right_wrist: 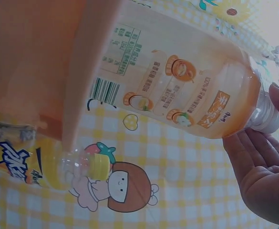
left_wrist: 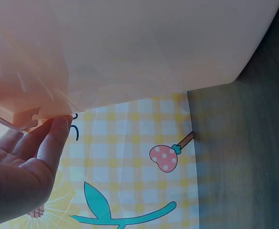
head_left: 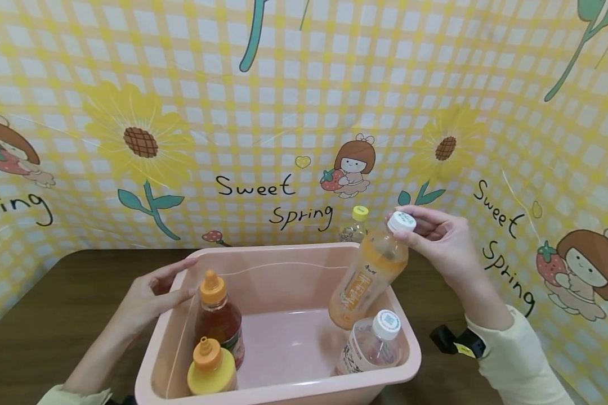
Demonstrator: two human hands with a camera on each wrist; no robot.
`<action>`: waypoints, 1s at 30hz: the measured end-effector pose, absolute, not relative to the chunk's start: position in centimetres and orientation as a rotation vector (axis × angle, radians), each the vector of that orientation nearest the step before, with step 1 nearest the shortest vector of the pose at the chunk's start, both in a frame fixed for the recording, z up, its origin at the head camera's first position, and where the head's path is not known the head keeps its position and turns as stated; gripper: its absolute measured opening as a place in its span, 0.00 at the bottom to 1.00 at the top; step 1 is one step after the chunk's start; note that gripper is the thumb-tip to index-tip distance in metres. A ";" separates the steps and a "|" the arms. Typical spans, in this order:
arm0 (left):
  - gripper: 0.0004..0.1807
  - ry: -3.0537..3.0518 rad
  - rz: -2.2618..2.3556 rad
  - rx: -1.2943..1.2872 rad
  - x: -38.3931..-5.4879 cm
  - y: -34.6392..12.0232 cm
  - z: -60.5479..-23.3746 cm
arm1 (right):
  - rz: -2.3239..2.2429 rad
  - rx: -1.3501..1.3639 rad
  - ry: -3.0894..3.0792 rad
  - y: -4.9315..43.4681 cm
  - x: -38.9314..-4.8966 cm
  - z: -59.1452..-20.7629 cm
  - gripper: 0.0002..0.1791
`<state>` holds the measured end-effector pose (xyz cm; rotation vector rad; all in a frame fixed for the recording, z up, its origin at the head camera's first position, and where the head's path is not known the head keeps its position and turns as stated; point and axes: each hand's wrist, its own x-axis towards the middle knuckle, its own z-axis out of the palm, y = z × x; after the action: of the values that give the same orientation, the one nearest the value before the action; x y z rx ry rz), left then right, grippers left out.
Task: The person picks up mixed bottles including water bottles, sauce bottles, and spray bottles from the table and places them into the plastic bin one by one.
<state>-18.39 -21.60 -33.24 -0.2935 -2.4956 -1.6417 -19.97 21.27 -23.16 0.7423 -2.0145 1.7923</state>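
Observation:
My right hand point(head_left: 443, 239) pinches the white cap and neck of a plastic bottle of orange drink point(head_left: 367, 275). This bottle is tilted, its base down inside the right end of a pink plastic bin point(head_left: 284, 289). At the bin's left rear corner, my left hand point(head_left: 142, 301) grips the rim, thumb on top and fingers point(left_wrist: 53, 143) beneath its edge. Inside the bin on the left stand a dark red bottle with an orange cap point(head_left: 218, 320) and a yellow squeeze bottle point(head_left: 213, 374). A clear bottle with a white cap point(head_left: 372, 343) stands in the front right corner.
Behind the bin's right rear corner stands a bottle with a yellow cap point(head_left: 354, 225), its label seen in the right wrist view. The bin rests on a dark wooden table point(head_left: 71, 298). A yellow checked cloth point(head_left: 263, 112) hangs behind and at the sides.

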 end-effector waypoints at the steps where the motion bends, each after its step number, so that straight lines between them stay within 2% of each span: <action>1: 0.29 -2.497 -1.643 -0.292 -18.4 -21.6 -33.2 | 1.792 0.740 -2.029 21.2 -20.0 -23.3 0.18; 21: 0.29 -2.487 -1.648 -0.278 -18.6 -21.7 -33.3 | 1.787 0.767 -2.205 20.3 -20.5 -25.5 0.16; 30: 0.29 -2.496 -1.621 -0.281 -18.6 -21.6 -33.2 | 1.723 0.749 -2.315 20.0 -20.6 -26.3 0.22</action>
<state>-18.56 -21.64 -33.15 -0.2808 -2.4964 -1.6213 -20.62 19.97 -26.30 0.7494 -2.3146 1.7226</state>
